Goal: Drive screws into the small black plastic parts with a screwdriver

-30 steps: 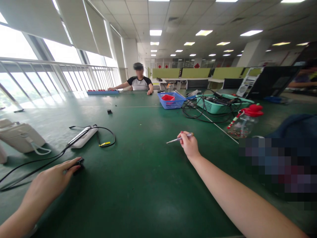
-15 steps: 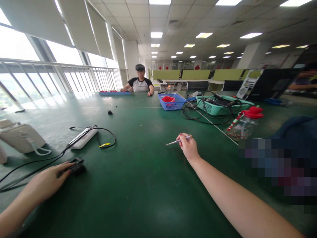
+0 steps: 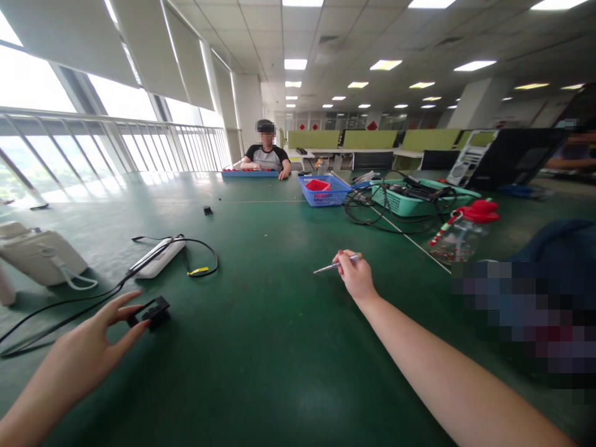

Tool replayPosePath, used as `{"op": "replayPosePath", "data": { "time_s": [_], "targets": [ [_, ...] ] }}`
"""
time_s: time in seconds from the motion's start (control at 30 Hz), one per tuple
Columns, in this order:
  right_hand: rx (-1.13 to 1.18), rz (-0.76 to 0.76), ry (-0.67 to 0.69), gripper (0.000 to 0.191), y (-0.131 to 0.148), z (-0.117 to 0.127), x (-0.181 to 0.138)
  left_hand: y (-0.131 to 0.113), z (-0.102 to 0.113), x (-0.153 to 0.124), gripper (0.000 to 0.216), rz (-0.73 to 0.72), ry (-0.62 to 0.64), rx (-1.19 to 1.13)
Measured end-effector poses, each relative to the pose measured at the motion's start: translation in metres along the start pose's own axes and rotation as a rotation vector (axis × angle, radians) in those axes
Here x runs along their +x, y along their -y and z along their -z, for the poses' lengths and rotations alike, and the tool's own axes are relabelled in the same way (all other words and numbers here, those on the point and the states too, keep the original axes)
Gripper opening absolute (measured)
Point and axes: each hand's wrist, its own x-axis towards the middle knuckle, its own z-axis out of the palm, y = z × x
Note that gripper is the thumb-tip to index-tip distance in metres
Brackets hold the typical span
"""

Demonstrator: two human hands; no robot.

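Note:
My left hand (image 3: 100, 347) is at the left of the green table, its thumb and a finger on a small black boxy part (image 3: 158, 313); the index finger is lifted away. The part has a square frame with an opening, and some of it is hidden by the fingers. On the right, my right hand (image 3: 356, 276) pinches a slim silver screwdriver (image 3: 326, 268), whose thin tip points left over the table. A white power bank (image 3: 161, 257) lies beyond my left hand, with a black cable (image 3: 121, 284) across it.
A beige case (image 3: 41, 254) stands at the far left. A blue basket (image 3: 326, 197), a green basket (image 3: 400, 207) with cables and a red-lidded bottle (image 3: 459, 239) are on the right. A small black piece (image 3: 207, 211) lies farther back. Another person (image 3: 266, 158) sits opposite behind a blue tray (image 3: 256, 174).
The black part has shifted slightly right and turned, and my left fingers have spread more. My right hand barely moved. The person opposite has moved the blue tray to the right.

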Motion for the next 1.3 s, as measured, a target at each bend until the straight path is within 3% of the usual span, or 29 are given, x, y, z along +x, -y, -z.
{"op": "replayPosePath", "data": {
  "time_s": [0.1,0.33,0.57,0.67,0.83,0.93,1.03,1.17,1.3],
  "targets": [
    [-0.002,0.001,0.004,0.038,0.000,0.000,0.000,-0.005,-0.004,-0.002,0.062,-0.076,0.014,0.026],
    [-0.005,0.001,0.018,0.038,0.004,0.000,-0.001,-0.008,-0.002,0.010,0.062,-0.046,0.195,0.021],
    [0.006,0.008,0.009,0.039,0.000,-0.002,-0.001,-0.016,0.000,0.019,0.053,-0.158,0.251,0.029],
    [0.092,-0.030,-0.009,0.038,-0.002,-0.007,-0.002,-0.046,0.006,0.024,0.048,-0.270,0.246,0.023],
    [0.284,-0.161,0.012,0.036,-0.009,-0.015,0.002,-0.139,0.010,0.033,0.043,-0.537,0.236,-0.062],
    [0.301,-0.188,0.038,0.034,-0.012,-0.015,0.005,-0.195,-0.003,0.042,0.040,-0.717,0.261,-0.149],
    [0.302,-0.175,0.052,0.031,-0.012,-0.013,0.005,-0.236,-0.024,0.051,0.035,-0.793,0.218,-0.208],
    [0.205,-0.117,0.069,0.033,-0.005,-0.013,-0.001,-0.262,-0.049,0.058,0.034,-0.805,0.176,-0.255],
    [-0.023,0.116,0.169,0.022,0.009,-0.012,-0.010,-0.262,-0.066,0.060,0.039,-0.833,0.181,-0.345]
  ]
}}
